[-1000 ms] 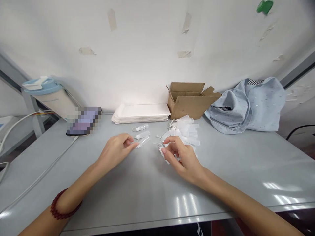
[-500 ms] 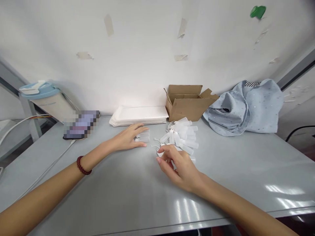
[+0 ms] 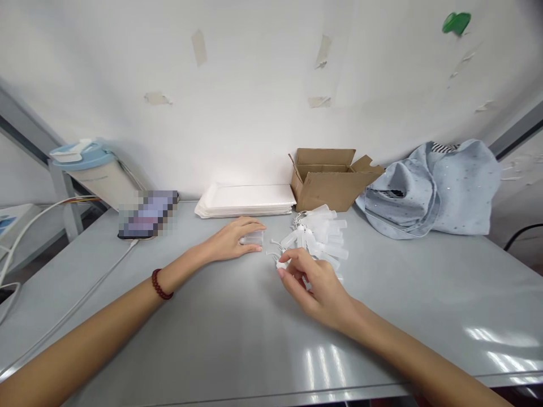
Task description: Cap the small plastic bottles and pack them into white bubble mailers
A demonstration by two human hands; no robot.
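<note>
My left hand (image 3: 231, 240) rests on the table, thumb and fingers closed around a few short translucent plastic tubes (image 3: 253, 237) lying side by side. To the right lies a loose pile of similar translucent tubes (image 3: 324, 232) with white ends and thin white cords. At the near edge of this pile is my right hand (image 3: 311, 282), its thumb and forefinger pinching a small white corded end piece (image 3: 280, 264). Its other fingers curl inward, and whatever they may hold is hidden.
Behind the hands, a stack of white padded envelopes (image 3: 250, 198) and an open cardboard box (image 3: 335, 189) stand against the wall. A light blue fabric bag (image 3: 453, 192) slumps at right. On the left are a phone (image 3: 148, 217) with a cable and a blue-lidded cup (image 3: 102, 175).
The camera view has swung slightly left, so everything appears a little further right. Both hands keep nearly the same places and grips on the table.
</note>
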